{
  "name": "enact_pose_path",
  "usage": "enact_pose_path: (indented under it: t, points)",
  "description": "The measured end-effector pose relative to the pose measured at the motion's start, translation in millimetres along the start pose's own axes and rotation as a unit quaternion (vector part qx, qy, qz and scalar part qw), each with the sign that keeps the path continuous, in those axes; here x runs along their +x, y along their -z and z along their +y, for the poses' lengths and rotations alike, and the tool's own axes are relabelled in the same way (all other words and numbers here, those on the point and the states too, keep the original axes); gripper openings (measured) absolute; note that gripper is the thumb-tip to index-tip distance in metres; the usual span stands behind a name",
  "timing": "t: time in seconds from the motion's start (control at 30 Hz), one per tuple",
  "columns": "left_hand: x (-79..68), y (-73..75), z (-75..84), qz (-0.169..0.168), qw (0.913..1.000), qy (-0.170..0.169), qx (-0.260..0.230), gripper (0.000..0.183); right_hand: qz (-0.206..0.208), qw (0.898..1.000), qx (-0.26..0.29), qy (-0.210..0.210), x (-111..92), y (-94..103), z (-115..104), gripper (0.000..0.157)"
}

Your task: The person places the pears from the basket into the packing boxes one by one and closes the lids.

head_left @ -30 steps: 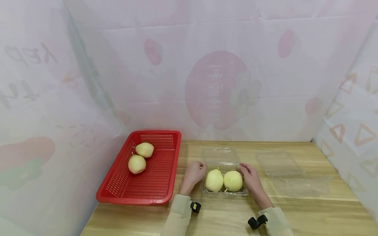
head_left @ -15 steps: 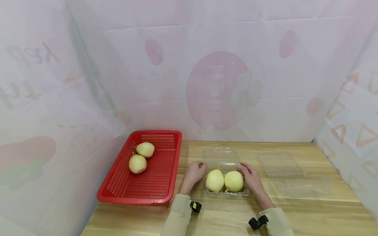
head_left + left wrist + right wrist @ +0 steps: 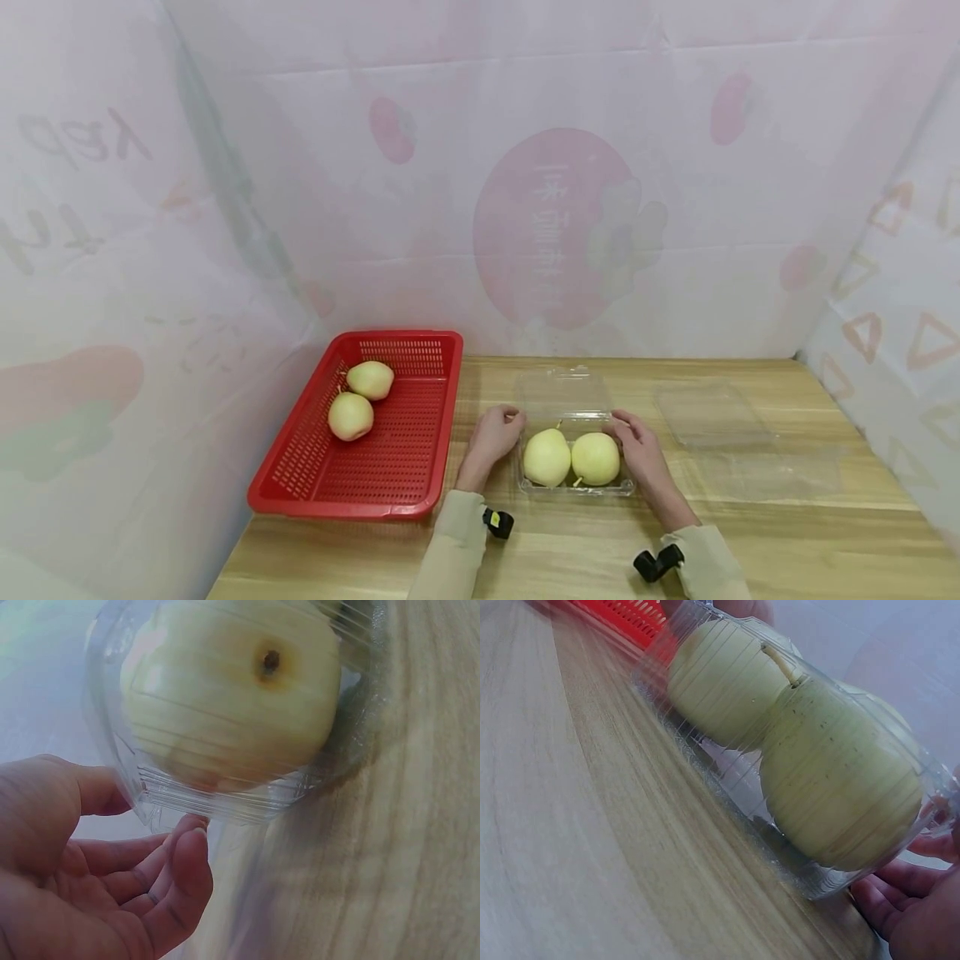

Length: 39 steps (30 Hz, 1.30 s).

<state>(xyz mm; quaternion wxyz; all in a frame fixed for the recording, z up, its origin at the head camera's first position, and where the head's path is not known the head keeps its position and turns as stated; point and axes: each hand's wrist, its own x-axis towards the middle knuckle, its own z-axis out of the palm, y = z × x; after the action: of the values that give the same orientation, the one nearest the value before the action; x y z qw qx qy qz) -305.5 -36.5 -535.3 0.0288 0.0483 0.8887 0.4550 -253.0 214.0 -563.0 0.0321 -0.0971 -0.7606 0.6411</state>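
Two pale yellow pears, a left one and a right one, sit side by side in a clear plastic clamshell box. Its lid is hinged back, away from the person. My left hand is at the box's left side; in the left wrist view thumb and index finger pinch the ribbed rim. On the other side my right hand grips the right rim. In the right wrist view, fingertips curl below that rim, and the hand is partly cut off by the frame edge.
A red plastic basket stands at the left with two more pears, one behind and one in front. Another clear plastic container, with one part behind another, lies at the right on the wooden table.
The lid's far edge sits slightly higher than before. Both hands stay at the box's sides, and the pears keep their places.
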Motion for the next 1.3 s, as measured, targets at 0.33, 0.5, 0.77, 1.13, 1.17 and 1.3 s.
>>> enact_pose_path:
  t: [0.33, 0.5, 0.77, 1.13, 1.17, 1.3]
  points:
    - [-0.6, 1.0, 2.4, -0.006, 0.9995, 0.008, -0.031, 0.035, 0.001, 1.0, -0.001, 0.002, 0.9, 0.8, -0.3, 0.043]
    - [-0.6, 2.4, 4.6, -0.004, 0.9995, 0.002, -0.032, 0.033, 0.003, 1.0, -0.003, 0.004, 0.7, 0.8, -1.3, 0.043]
    - [-1.5, 2.5, 3.8, -0.011, 0.9992, -0.005, -0.038, 0.036, 0.006, 1.0, -0.005, -0.001, 0.1, 2.1, -1.3, 0.044]
    - [-0.6, 2.6, 0.5, -0.018, 0.9986, -0.006, -0.049, 0.034, 0.008, 1.0, 0.016, -0.009, -0.4, 2.5, -3.6, 0.042]
    - [-0.5, 2.8, 0.2, -0.018, 0.9985, -0.01, -0.051, 0.034, 0.008, 1.0, 0.018, -0.007, -0.2, 2.5, -3.5, 0.042]
    - [-0.5, 3.2, -0.3, -0.016, 0.9979, -0.017, -0.06, 0.031, 0.007, 1.0, 0.024, -0.001, 0.8, 3.1, -2.3, 0.042]
